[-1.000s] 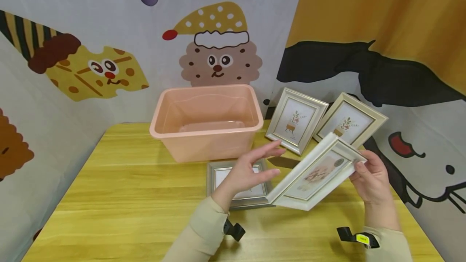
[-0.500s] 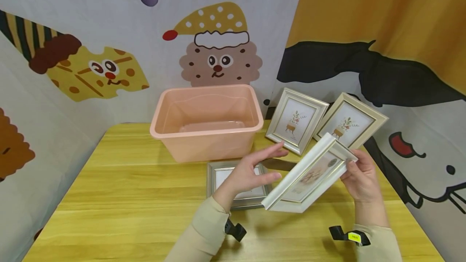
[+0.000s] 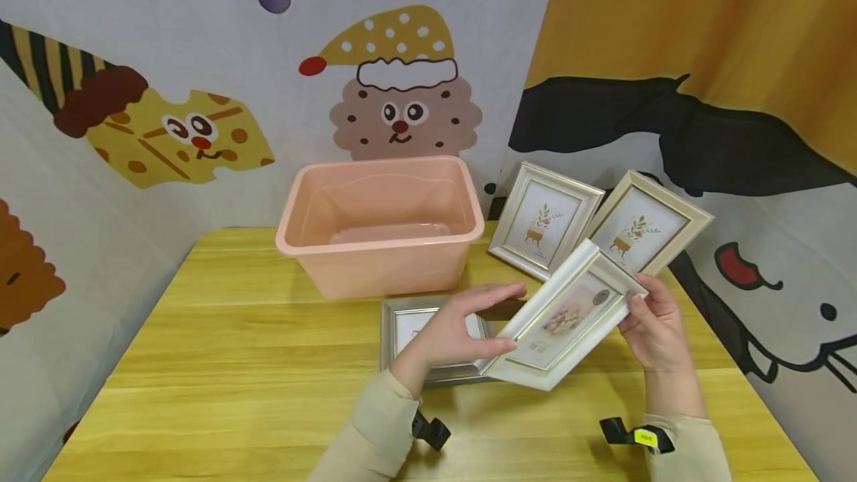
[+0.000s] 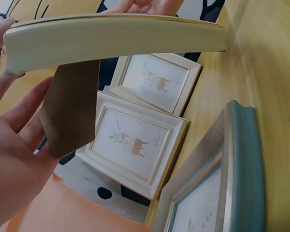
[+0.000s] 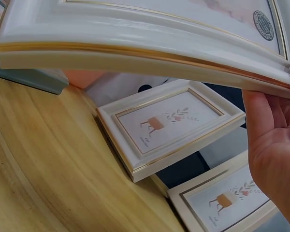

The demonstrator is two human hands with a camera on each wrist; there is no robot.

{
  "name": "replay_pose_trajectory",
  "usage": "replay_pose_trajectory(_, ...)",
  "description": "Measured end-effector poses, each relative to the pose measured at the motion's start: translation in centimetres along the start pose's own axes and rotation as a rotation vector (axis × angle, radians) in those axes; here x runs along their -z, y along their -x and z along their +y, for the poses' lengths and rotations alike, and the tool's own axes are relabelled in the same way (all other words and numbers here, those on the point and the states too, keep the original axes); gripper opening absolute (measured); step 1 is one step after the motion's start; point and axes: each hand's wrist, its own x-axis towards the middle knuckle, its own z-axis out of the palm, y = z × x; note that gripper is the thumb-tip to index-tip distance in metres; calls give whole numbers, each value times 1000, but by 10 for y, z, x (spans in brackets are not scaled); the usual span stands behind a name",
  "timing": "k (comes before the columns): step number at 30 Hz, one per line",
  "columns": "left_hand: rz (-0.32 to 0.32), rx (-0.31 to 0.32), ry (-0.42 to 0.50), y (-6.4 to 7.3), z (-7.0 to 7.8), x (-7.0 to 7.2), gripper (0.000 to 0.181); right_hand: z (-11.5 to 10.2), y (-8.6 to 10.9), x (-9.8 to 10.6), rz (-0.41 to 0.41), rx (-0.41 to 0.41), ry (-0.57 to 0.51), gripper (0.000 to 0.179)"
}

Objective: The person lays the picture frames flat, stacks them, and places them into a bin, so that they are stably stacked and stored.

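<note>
My right hand [image 3: 659, 326] grips the right edge of a white picture frame [image 3: 569, 318] with a gold line, held tilted above the table. Its thumb is on the front and its fingers are behind. At the opposite edge is my left hand [image 3: 455, 329], thumb over the front and fingers at the back, pinching the rim. A brown stand leg [image 4: 72, 106] sticks out from the frame's back beside the left fingers. Below, a grey picture frame [image 3: 448, 374] lies flat on the table, partly covered by the left hand and the white frame.
Two more frames, a silvery-white one [image 3: 545, 222] and a cream one [image 3: 646, 222], stand leaning at the back right. A pink plastic bin [image 3: 382, 266] sits left of them on the wooden table [image 3: 234, 363]. A cartoon-print curtain [image 3: 221, 6] hangs behind.
The white frame and my right hand have moved left, and the frame's front has turned more toward the head camera. My left thumb now overlaps the frame's edge; earlier they were apart.
</note>
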Motion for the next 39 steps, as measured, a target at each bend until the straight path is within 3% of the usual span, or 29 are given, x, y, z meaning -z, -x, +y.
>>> replay_pose_trajectory(8, 20, -90, -40, 7, 1, -3, 66, 2, 0, 0, 34, -2, 18, 34)
replay_pose_trajectory(12, 35, -105, -55, 12, 0, -3, 63, 3, 1, 1, 57, 1, 17, 35)
replay_pose_trajectory(23, 61, -42, -4, 32, -9, -3, 56, 6, 4, 3, 95, 16, -20, 38)
replay_pose_trajectory(34, 163, 41, 94, 46, -15, -2, 48, 16, 6, 3, 110, 20, -13, 37)
replay_pose_trajectory(39, 206, 49, 118, 51, -17, 2, 42, 24, 6, -1, 139, 12, 3, 37)
